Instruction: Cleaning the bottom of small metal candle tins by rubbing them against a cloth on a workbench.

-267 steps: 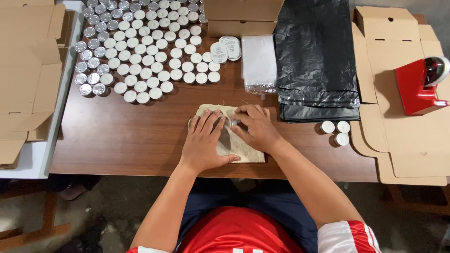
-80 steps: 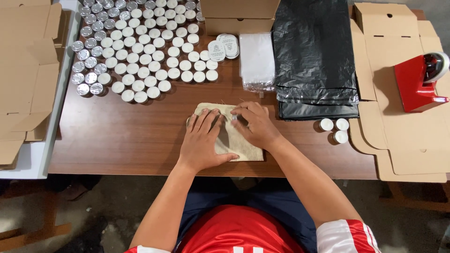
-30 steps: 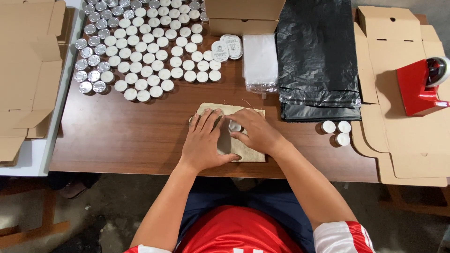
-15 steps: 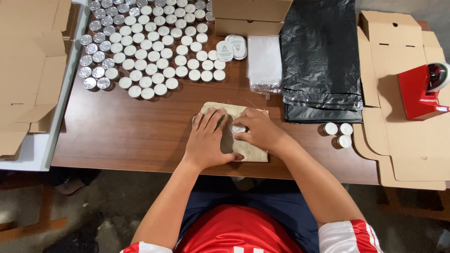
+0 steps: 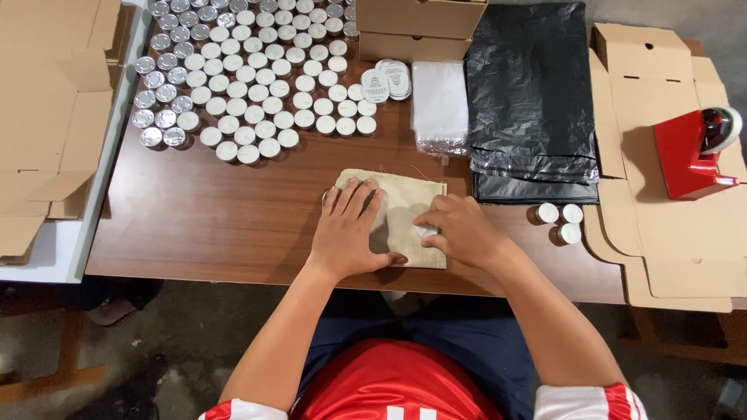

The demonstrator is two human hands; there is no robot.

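At the far left we see flat brown cardboard blanks point(image 5: 47, 117) lying on a pale side surface beside the wooden worktop point(image 5: 210, 225). Next comes a wide field of small round candles in silver cups point(image 5: 249, 85), set in close rows across the worktop's upper left, with a short stack of round printed labels point(image 5: 387, 79) at its right edge. Behind those stand two closed cardboard boxes point(image 5: 420, 27).

In the middle, near the front edge, lies a beige cloth pouch point(image 5: 408, 210), flat on the worktop. Our left hand point(image 5: 350, 233) rests palm-down on the pouch's left half, fingers spread, its grip released and merely pressing the cloth. Our right hand point(image 5: 463, 229) sits at the pouch's right edge, its fingertips pinched on a small white candle point(image 5: 426, 231) right at the cloth; we cannot tell whether the candle is partly inside.

Further right we find a bundle of clear plastic bags point(image 5: 440, 101), then a pile of folded black plastic bags point(image 5: 533, 101). Three more white candles point(image 5: 562, 220) stand just beside that pile. At the far right a red tape dispenser point(image 5: 692, 155) sits on unfolded cardboard box blanks point(image 5: 669, 257).
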